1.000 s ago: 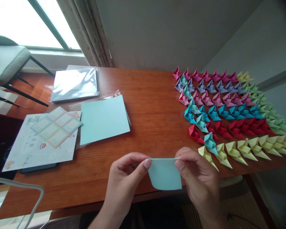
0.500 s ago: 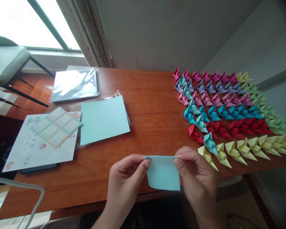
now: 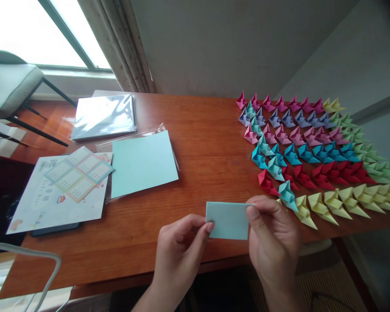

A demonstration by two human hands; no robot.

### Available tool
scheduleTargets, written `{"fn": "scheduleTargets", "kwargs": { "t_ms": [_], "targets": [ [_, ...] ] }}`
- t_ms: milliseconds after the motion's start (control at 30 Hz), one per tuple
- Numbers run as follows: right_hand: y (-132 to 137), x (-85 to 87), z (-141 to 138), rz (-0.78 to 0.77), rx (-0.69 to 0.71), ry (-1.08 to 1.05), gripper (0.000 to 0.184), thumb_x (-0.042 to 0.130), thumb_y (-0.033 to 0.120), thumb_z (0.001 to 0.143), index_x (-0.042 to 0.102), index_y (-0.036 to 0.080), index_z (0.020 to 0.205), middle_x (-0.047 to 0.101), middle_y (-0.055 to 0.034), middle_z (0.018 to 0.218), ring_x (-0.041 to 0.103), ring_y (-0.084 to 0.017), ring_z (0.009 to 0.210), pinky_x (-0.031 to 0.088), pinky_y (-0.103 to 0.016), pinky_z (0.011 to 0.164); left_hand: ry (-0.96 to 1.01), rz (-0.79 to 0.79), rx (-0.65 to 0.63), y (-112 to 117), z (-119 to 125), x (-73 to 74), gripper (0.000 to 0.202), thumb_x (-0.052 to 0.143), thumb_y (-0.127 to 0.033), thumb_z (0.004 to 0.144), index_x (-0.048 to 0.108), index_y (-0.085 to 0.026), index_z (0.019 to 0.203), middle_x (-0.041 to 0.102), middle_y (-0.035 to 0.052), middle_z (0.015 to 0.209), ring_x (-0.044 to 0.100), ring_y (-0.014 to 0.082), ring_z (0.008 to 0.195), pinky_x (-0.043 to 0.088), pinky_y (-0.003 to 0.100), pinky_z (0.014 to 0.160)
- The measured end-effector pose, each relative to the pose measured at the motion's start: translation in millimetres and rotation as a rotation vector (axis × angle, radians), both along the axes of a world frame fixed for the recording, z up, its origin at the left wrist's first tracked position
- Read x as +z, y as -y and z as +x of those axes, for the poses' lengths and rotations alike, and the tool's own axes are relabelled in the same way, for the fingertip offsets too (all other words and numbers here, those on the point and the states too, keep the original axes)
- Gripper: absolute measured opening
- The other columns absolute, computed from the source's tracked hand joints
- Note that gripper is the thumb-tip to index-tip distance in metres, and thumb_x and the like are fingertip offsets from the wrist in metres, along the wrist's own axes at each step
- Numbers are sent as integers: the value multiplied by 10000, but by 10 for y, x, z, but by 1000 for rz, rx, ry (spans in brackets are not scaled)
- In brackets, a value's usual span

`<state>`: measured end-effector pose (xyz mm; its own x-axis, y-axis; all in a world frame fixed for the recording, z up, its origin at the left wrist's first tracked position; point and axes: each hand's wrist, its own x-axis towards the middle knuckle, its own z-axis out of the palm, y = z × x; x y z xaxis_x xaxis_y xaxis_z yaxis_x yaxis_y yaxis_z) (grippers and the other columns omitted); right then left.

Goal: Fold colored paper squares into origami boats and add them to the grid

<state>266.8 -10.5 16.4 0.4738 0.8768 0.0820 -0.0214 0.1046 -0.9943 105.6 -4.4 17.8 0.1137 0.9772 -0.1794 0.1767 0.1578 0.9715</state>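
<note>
Between my hands, over the table's front edge, is a small folded rectangle of light blue paper. My left hand pinches its left edge between thumb and forefinger. The upper right corner is pinched by my right hand, thumb on the near face. Just beyond my right hand, a light blue folded paper boat stands beside a row of pale yellow boats. A stack of light blue paper sheets lies on a clear plastic sleeve left of the middle.
Rows of red, blue, pink, purple and green folded boats cover the table's right side. At the left lie a plastic-wrapped pack, a printed sheet and a label card. A white cable curves at the front left.
The paper has gone from a larger, bowed piece to a flatter, shorter rectangle, raised slightly. My left hand has moved a little right and down along its left edge.
</note>
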Motion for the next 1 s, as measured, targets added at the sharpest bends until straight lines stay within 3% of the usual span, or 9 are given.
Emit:
{"fn": "scheduleTargets", "kwargs": {
  "t_ms": [267, 467, 600, 700, 833, 1000],
  "targets": [
    [0, 35, 12, -18, -24, -69, 70, 719, 242, 884, 660, 238, 847, 573, 11, 757, 526, -138, 681, 400, -277, 636, 35, -15, -91, 1, -30, -13, 188, 640, -298, 936, 672, -203, 777, 735, 7, 657, 707, 159, 606, 523, 213, 593],
    [15, 5, 63, -73, 15, -106, 69, 714, 261, 885, 657, 236, 854, 568, -3, 785, 533, -149, 716, 426, -271, 631, -63, 60, -202, -72, -85, 46, 175, 668, -310, 909, 705, -187, 790, 704, 23, 664, 634, 142, 574, 473, 217, 544],
    [47, -42, 104, -88, 100, -86, 74, 712, 280, 884, 665, 236, 848, 577, -8, 778, 537, -151, 705, 429, -265, 599, 54, 60, -59, -149, -85, 87, 102, 702, -287, 882, 723, -191, 910, 735, 41, 816, 670, 167, 723, 523, 229, 658],
    [71, -60, 107, -100, 162, -54, 94, 708, 292, 884, 666, 228, 830, 568, -11, 747, 537, -155, 689, 435, -267, 585, 173, 0, 68, -170, -66, 93, 84, 728, -271, 863, 716, -188, 852, 706, 24, 771, 645, 150, 699, 505, 206, 620],
    [103, -64, 87, -120, 198, -45, 104, 701, 287, 889, 667, 223, 815, 565, -5, 732, 529, -145, 670, 431, -256, 579, 255, -47, 115, -166, -54, 81, 139, 748, -256, 848, 689, -178, 750, 651, -1, 687, 587, 119, 641, 466, 181, 575],
    [113, -97, 79, -183, 248, -101, 118, 710, 314, 887, 675, 220, 824, 577, 5, 713, 517, -124, 611, 434, -228, 544, 206, -48, 130, -170, -57, 54, 144, 742, -277, 853, 685, -179, 765, 635, -7, 685, 560, 110, 622, 453, 176, 557]
  ]
}}
